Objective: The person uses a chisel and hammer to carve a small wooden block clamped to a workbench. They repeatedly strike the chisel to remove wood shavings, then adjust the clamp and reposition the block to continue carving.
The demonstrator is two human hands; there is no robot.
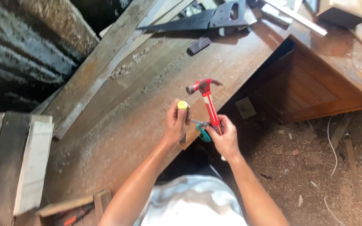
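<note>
Hammer (206,100) with a red head and handle is held upright over the edge of a worn wooden workbench (118,125).
Its handle is gripped by the right hand (225,136); a yellow-capped tool (183,105) is clasped in the left hand (175,123), and a black handsaw (206,19) lies at the bench's far end.

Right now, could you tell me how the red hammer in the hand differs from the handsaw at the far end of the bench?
The red hammer is held upright in the right hand, while the handsaw lies flat and untouched on the wooden bench. The hammer is bright red with a short head; the handsaw is dark, with a long flat blade. The hammer is near the person; the handsaw lies farther off. Both are hand tools.
</note>
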